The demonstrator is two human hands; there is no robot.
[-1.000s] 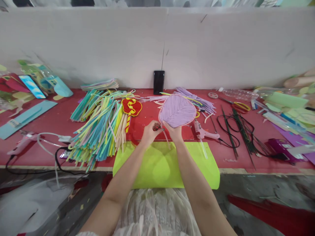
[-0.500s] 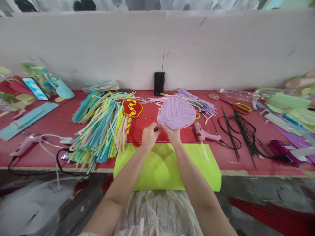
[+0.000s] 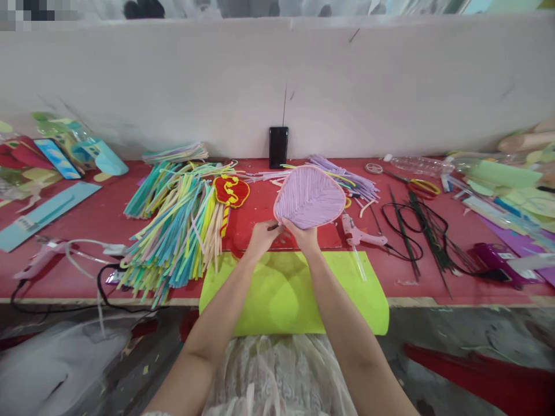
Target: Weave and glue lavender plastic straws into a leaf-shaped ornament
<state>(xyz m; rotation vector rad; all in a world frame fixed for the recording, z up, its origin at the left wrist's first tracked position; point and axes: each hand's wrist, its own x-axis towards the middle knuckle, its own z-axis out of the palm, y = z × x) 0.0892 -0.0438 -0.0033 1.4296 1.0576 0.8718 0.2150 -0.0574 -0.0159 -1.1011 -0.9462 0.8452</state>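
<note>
A lilac leaf-shaped piece (image 3: pixel 309 197) made of rows of strips, with a pink rim, is held up above the red table (image 3: pixel 108 214). My right hand (image 3: pixel 304 237) grips its lower edge from below. My left hand (image 3: pixel 262 237) is closed in a pinch at the leaf's bottom left corner, where something small and dark shows between the fingers; I cannot make it out. Both hands hover over the far edge of a lime green sheet (image 3: pixel 347 294).
A heap of coloured strips (image 3: pixel 177 228) and a red-and-yellow ornament (image 3: pixel 232 191) lie to the left. A pink glue gun (image 3: pixel 359 233), black wires (image 3: pixel 416 231), scissors (image 3: pixel 422 188) and lilac strips (image 3: pixel 351 179) lie to the right. A phone (image 3: pixel 278 147) leans on the wall. Another glue gun (image 3: pixel 39 260) sits far left.
The lilac leaf has shifted slightly left and tilted a little. Both hands stay at its lower edge, with the left fingers closing in tighter on the corner.
</note>
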